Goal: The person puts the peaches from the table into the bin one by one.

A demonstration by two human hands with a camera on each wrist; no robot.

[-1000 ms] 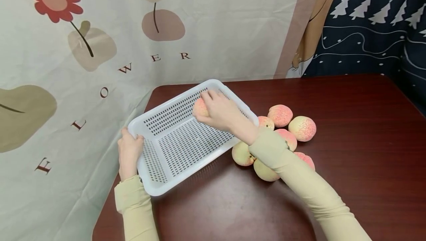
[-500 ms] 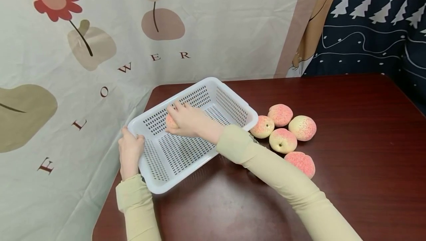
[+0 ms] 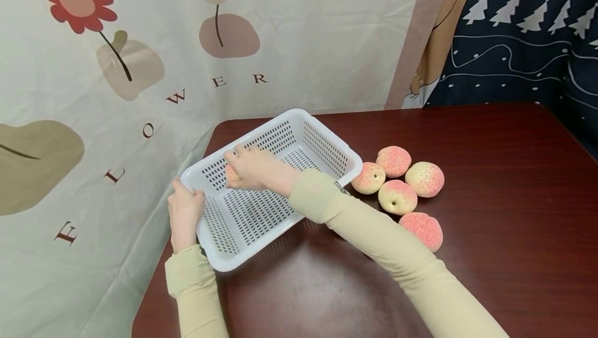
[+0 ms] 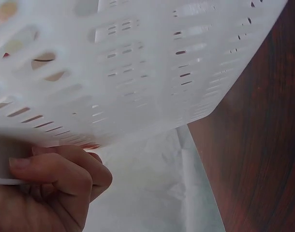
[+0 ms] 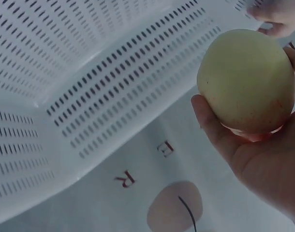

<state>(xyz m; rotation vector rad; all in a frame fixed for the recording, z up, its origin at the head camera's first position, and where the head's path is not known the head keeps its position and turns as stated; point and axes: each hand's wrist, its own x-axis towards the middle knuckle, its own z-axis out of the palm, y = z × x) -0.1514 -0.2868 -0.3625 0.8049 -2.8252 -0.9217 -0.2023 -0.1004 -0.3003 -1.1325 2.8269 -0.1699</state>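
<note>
My left hand (image 3: 185,216) grips the left rim of a white perforated plastic basket (image 3: 322,116); in the left wrist view its fingers (image 4: 75,166) curl round the rim. The basket is held tilted over the table. Inside its outline, toward the left part, my right hand (image 3: 257,169) holds a peach (image 3: 231,174), mostly covered by the fingers in the head view. The right wrist view shows that peach (image 5: 246,79) pale yellow with a reddish underside, thumb and fingers around it. To the right of the basket lie several pink and yellow peaches (image 3: 397,197).
The dark red-brown table (image 3: 504,198) stretches to the right and front. Behind it hangs a pale cloth (image 3: 327,31) with flower prints and letters. A dark fabric with white trees (image 3: 509,63) hangs at the back right. My right sleeve (image 3: 374,234) crosses in front of the peaches.
My right hand has moved left with the peach, from the basket's right part to its left part, mostly in the first half second. The left hand keeps its grip on the rim.
</note>
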